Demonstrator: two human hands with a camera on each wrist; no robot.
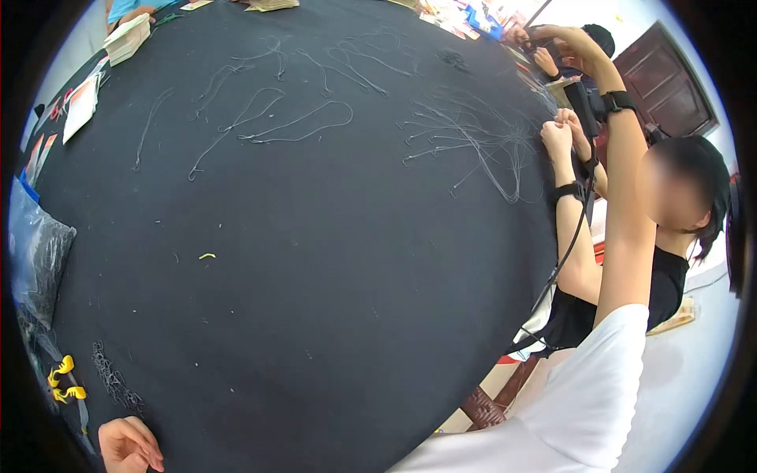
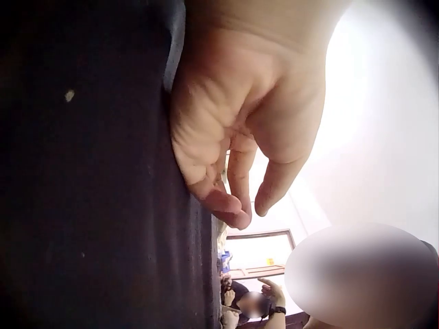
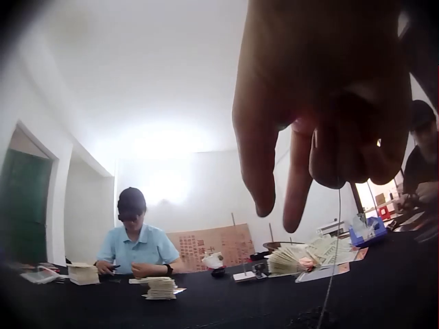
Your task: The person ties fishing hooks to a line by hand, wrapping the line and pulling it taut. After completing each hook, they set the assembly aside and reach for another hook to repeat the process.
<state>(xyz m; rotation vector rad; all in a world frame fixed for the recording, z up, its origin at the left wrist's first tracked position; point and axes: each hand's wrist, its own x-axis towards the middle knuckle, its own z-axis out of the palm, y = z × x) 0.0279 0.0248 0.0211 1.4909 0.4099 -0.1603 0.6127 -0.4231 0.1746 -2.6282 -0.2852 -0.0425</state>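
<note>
My left hand (image 1: pixel 128 445) rests on the black tabletop at the lower left in the head view, its fingers loosely bent. Nothing shows between its fingers or thumb in the left wrist view. Beside it lies a tangled heap of dark lines (image 1: pixel 114 378). My right hand (image 1: pixel 574 38) is raised at the upper right. In the right wrist view its thumb and a finger point down, while the other fingers curl round a thin line (image 3: pixel 335 267) hanging toward the table. A spread bunch of thin lines with hooked ends (image 1: pixel 489 146) lies below that arm.
More loose lines (image 1: pixel 303 122) lie across the far tabletop. At the left are a clear bag of dark material (image 1: pixel 43 252) and a yellow-handled tool (image 1: pixel 67 378). A person (image 1: pixel 670 205) works close on my right; another (image 3: pixel 140 240) sits opposite near card stacks (image 3: pixel 161 288).
</note>
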